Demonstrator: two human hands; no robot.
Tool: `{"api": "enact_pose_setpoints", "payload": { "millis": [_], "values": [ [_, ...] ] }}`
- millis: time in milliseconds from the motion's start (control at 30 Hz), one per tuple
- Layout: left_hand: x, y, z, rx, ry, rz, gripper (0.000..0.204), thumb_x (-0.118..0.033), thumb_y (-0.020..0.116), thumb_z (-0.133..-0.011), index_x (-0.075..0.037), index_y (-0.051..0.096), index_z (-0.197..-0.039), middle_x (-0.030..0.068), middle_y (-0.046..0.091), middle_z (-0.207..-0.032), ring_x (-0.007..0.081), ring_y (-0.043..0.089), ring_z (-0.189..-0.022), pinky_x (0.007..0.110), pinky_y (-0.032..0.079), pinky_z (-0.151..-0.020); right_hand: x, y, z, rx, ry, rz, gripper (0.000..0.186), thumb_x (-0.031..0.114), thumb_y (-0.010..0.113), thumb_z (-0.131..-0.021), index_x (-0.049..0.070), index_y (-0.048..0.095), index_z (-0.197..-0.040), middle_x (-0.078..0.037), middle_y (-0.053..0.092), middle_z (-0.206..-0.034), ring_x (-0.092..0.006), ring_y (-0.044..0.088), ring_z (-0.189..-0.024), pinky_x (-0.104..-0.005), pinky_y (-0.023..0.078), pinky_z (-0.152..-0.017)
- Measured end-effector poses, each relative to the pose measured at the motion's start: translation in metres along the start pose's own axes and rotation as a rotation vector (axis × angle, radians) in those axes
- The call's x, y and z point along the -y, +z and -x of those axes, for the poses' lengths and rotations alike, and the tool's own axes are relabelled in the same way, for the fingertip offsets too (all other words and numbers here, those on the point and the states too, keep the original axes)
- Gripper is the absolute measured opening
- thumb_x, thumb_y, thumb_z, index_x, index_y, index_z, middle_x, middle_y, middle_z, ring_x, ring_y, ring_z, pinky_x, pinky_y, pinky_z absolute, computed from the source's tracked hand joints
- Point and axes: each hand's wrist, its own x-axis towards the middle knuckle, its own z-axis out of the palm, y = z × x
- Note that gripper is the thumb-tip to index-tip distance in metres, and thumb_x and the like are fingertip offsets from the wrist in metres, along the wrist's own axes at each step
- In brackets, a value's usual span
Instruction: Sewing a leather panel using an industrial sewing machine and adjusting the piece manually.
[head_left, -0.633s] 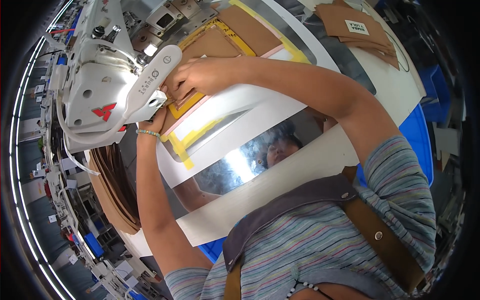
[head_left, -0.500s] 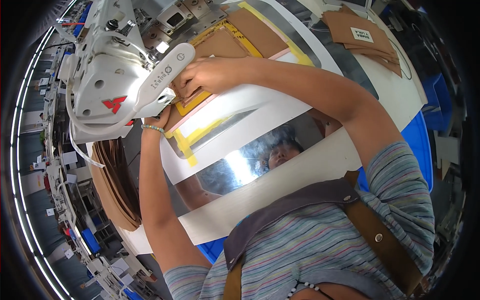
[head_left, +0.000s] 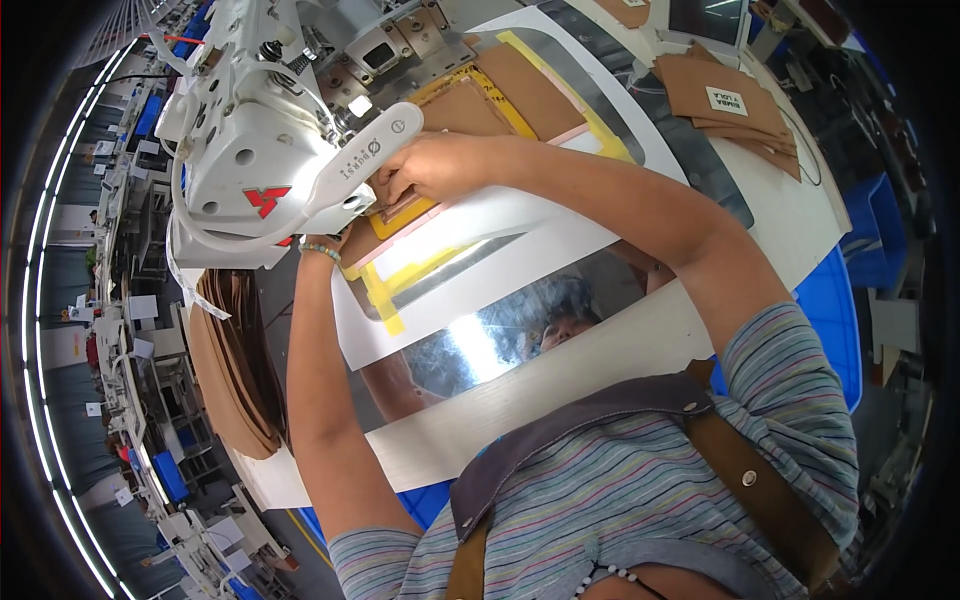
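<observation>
Both Hands at the Yellow Frame

The right hand [head_left: 430, 168] bends its fingers down over the yellow frame [head_left: 408, 214], beside the white machine head [head_left: 225, 170]; whether they pinch anything cannot be told. The left hand [head_left: 333, 240] is mostly hidden by that head, its grip unclear. The frame lies around a brown panel [head_left: 465, 112], on the taped white sheet [head_left: 575, 215]. The step in hand seems to be positioning work at the frame's near corner; the next move calls for steady, even fingertip pressure.

White glare on mirrored plate [head_left: 505, 335]
</observation>
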Motion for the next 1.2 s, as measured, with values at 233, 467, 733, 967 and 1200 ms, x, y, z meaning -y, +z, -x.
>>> {"api": "enact_pose_setpoints", "payload": {
  "millis": [233,467,733,967,1200],
  "values": [
    [0.015,-0.020,0.023,-0.034,0.071,-0.660,0.051,-0.022,0.070,-0.100,-0.006,0.053,-0.145,0.0119,0.066,-0.138,0.0257,0.065,-0.125,0.038,0.052,-0.111,0.025,-0.023,-0.018,0.097,0.110,-0.025,0.035,0.013,0.059,-0.097,0.019,0.079,-0.125,-0.001,0.065,-0.142,-0.0262,0.054,-0.139,-0.0469,0.045,-0.117],
    [-0.006,-0.014,0.034,-0.111,0.018,-0.726,0.036,-0.018,0.071,-0.094,-0.009,0.071,-0.128,0.0157,0.072,-0.131,0.0360,0.065,-0.127,0.047,0.051,-0.110,-0.001,-0.007,-0.026,-0.059,0.138,0.098,0.040,0.013,0.056,-0.097,0.017,0.076,-0.132,-0.004,0.060,-0.153,-0.0257,0.048,-0.147,-0.0486,0.039,-0.122],
    [-0.073,-0.007,0.062,-0.326,-0.081,-0.366,0.032,-0.008,0.067,-0.094,0.001,0.073,-0.124,0.0220,0.078,-0.116,0.0407,0.074,-0.110,0.043,0.057,-0.093,0.026,-0.026,-0.017,0.126,0.161,0.124,0.040,0.013,0.057,-0.096,0.017,0.074,-0.132,-0.004,0.068,-0.140,-0.0274,0.056,-0.136,-0.0484,0.044,-0.117],
    [-0.120,0.006,0.081,-0.302,-0.057,-0.295,0.026,-0.013,0.069,-0.099,0.004,0.072,-0.119,0.0232,0.075,-0.112,0.0351,0.073,-0.102,0.039,0.054,-0.089,0.016,-0.008,-0.009,0.001,-0.052,0.149,0.039,0.012,0.059,-0.094,0.016,0.077,-0.128,-0.003,0.073,-0.129,-0.0287,0.060,-0.128,-0.0476,0.049,-0.109],
    [-0.162,0.028,0.098,-0.265,0.038,-0.303,0.021,-0.014,0.067,-0.104,0.000,0.074,-0.117,0.0166,0.074,-0.114,0.0323,0.069,-0.111,0.038,0.053,-0.094,0.033,-0.020,0.009,0.081,-0.048,0.104,0.033,0.006,0.061,-0.093,0.008,0.077,-0.122,-0.006,0.071,-0.137,-0.0291,0.062,-0.127,-0.0437,0.049,-0.112]
  ]
}}
